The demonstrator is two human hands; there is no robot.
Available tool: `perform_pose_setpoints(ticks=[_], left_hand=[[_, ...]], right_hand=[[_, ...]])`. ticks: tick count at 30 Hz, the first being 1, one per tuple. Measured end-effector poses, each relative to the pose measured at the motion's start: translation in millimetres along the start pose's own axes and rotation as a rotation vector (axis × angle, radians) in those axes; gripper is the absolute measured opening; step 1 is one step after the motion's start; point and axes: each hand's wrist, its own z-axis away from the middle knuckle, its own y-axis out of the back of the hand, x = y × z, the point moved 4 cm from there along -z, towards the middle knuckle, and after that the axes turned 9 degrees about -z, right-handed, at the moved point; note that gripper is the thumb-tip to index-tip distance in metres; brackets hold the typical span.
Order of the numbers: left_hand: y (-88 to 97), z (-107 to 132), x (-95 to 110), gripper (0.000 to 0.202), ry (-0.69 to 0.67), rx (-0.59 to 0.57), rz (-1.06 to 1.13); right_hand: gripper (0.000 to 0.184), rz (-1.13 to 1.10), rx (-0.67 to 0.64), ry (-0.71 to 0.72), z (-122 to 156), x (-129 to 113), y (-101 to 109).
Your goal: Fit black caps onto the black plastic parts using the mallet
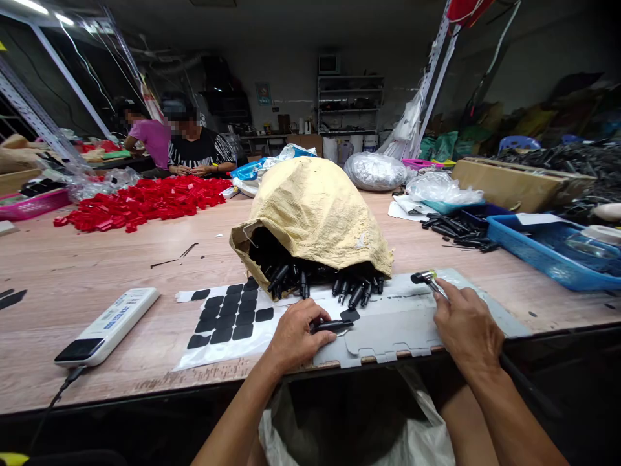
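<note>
My left hand (298,333) pinches a slim black tube (334,325) between thumb and fingers, just above a grey board (398,330). To the right, my right hand (468,323) is closed around a small hammer (427,278) with a silver shaft, a dark head and a yellowish end. Behind both hands lies a yellow woven sack (315,213), its mouth towards me. Several black tube pieces (356,294) spill from it onto the board. A white sheet with rows of black rounded squares (226,320) lies left of my left hand.
A white power bank (109,327) with a cable lies at left. Red plastic parts (145,200) are heaped behind it. On the right stand a blue basket (543,255) and loose black parts (456,230). Two people (194,145) sit across the room. An open white bag (417,421) hangs below the table edge.
</note>
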Motion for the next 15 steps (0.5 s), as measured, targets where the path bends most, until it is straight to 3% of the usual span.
perform_pose_setpoints(ticks=[3,7,10,15], left_hand=[[0.5,-1,-1,0.017,0.019,-0.019,0.038],[0.8,-2,-3,0.02,0.021,-0.021,0.064],[-0.4,-2,-4,0.02,0.001,-0.013,0.058],[-1.0,-3,-3,0.017,-0.013,-0.005,0.065]], right_hand=[[0.036,-0.34,0.069,0.059,10,-31,21],[0.032,-0.811,-0.142,0.182,36,-84,31],[0.032,-0.869,-0.258,0.26,57,-112,30],[0.038,-0.799,-0.284,0.356,83,-133,21]])
